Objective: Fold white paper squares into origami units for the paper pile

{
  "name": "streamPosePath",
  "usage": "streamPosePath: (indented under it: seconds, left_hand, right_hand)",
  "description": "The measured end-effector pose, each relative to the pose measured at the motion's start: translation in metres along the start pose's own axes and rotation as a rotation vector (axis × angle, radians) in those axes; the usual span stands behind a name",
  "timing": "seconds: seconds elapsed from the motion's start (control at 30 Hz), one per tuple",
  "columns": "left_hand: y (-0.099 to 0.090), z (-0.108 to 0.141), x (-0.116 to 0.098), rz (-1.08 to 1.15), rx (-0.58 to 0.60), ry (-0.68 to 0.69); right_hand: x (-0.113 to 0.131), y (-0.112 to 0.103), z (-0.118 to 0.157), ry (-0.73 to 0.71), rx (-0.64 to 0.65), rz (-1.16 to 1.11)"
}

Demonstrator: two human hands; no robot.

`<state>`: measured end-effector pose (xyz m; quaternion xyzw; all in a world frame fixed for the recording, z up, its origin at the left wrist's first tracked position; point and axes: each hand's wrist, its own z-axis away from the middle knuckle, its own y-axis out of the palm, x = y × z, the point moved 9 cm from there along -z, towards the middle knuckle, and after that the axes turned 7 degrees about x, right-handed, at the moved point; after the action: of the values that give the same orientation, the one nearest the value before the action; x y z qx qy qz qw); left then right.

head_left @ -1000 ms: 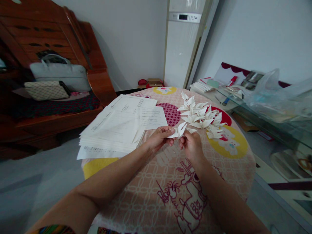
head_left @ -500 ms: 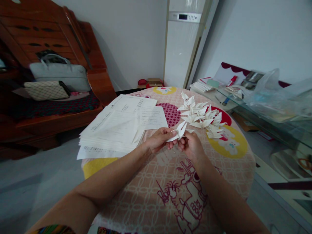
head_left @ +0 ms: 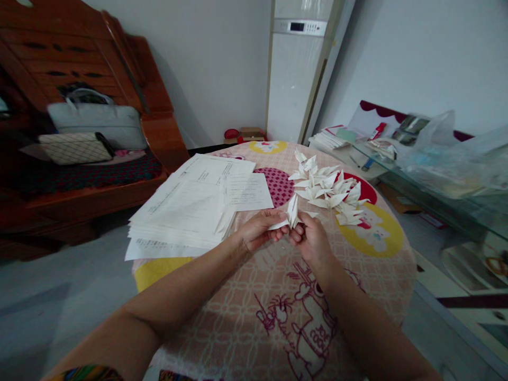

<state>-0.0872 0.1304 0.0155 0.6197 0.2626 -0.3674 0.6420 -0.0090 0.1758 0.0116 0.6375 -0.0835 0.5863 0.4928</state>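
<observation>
A white folded paper crane [head_left: 292, 212] is held between both hands over the middle of the round table [head_left: 222, 328]. My left hand [head_left: 262, 228] pinches its left side, thumb on top and fingers curled beneath. On the right side, my right hand [head_left: 311, 235] has its fingers closed on the paper too. The crane's narrow points stand upright between the hands, and its wings stretch out to the sides. Just beyond my right hand, several finished-looking paper cranes [head_left: 329, 182] lie in a cluster. Left of my hands is a stack of printed papers [head_left: 186, 206].
A wooden bench [head_left: 159, 132] at the left holds a grey bag [head_left: 99, 124] and a checked pouch [head_left: 75, 147]. To the right, a glass shelf [head_left: 440, 185] carries a plastic bag [head_left: 444, 153] and papers. A white upright appliance [head_left: 293, 79] stands behind the table.
The crane has turned between my hands, and its upright points now look closer together. My right hand's fingers have shifted slightly at its side.
</observation>
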Motion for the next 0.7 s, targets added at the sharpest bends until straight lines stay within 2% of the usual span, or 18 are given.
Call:
streamPosePath:
  seconds: [0.23, 0.5, 0.7]
  left_hand:
    - [-0.001, 0.0, -0.001, -0.011, 0.004, 0.004]
    - [0.002, 0.003, -0.011, -0.181, 0.051, 0.029]
    - [0.002, 0.003, -0.012, -0.177, 0.069, 0.047]
  right_hand:
    - [0.0, 0.001, -0.002, -0.03, -0.001, -0.029]
    - [0.011, -0.001, 0.001, -0.136, -0.024, 0.057]
    - [0.012, 0.001, 0.001, -0.158, 0.001, 0.065]
